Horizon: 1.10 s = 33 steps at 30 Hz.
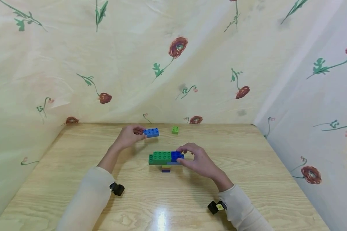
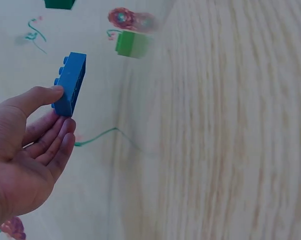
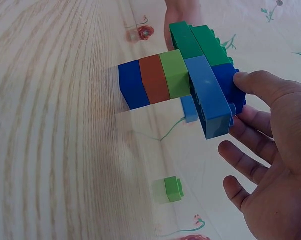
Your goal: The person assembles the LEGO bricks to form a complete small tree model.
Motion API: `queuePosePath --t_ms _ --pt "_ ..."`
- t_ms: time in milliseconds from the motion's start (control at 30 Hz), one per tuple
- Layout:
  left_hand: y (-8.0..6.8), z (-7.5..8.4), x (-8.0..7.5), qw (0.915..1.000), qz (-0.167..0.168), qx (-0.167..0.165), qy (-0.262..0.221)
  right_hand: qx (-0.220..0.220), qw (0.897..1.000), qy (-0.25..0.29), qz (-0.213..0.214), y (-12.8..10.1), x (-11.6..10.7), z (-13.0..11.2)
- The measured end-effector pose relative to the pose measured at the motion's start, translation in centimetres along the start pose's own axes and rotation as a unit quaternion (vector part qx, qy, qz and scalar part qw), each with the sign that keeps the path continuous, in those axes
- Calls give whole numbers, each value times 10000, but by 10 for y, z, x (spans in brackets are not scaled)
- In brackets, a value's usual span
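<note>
My left hand (image 1: 128, 137) pinches the end of a blue eight-stud toy brick (image 1: 151, 132) between thumb and fingers, raised over the back of the table. In the left wrist view this brick (image 2: 70, 82) stands on edge, its studs facing left. My right hand (image 1: 199, 162) pinches a dark blue brick (image 3: 228, 82) at the right end of a T-shaped brick build. Beside that brick lies a green brick (image 1: 162, 155) on the same top layer. Under them run another green brick (image 3: 185, 40) and a lighter blue brick (image 3: 210, 95). The stem stacks lime (image 3: 174, 75), orange-brown (image 3: 154, 79) and dark blue (image 3: 134, 85) bricks.
A small lime brick (image 1: 175, 130) sits near the table's back edge, right of the left hand. The wooden table (image 1: 144, 205) meets a flowered cloth (image 1: 127, 64) at the back and sides. Each sleeve's cuff bears a black wrist device (image 1: 117, 189).
</note>
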<state>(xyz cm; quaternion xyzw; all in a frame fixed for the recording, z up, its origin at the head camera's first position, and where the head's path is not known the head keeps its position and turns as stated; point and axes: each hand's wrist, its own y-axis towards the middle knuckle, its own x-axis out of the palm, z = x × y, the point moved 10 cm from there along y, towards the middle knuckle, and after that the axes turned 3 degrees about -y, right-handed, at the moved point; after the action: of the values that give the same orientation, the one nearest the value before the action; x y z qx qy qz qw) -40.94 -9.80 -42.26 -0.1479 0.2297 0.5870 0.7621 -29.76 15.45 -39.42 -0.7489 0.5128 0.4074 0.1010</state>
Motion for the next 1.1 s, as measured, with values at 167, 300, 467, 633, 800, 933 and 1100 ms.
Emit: queuePosePath --t_ms 167,300,467,633,800,933,1100 --pt "-14 19 -5 9997 104 228 -70 -26 10000 54 3 0 0 0" --pt "-26 30 -7 9991 137 373 -140 -36 10000 86 -14 0 1 -2" --pt "-41 40 -5 9988 109 369 -315 31 10000 64 -11 0 0 -1" --pt "-57 56 -1 9981 53 429 -439 2 10000 -14 13 0 -1 -2" --pt "-69 71 6 9969 -65 598 -505 -38 10000 -7 12 0 0 -2" --pt "-76 75 15 9961 -278 548 -638 -16 10000 24 -9 0 1 -1" --pt "-80 77 26 9955 -447 468 -695 15 10000 36 -13 0 0 -1"
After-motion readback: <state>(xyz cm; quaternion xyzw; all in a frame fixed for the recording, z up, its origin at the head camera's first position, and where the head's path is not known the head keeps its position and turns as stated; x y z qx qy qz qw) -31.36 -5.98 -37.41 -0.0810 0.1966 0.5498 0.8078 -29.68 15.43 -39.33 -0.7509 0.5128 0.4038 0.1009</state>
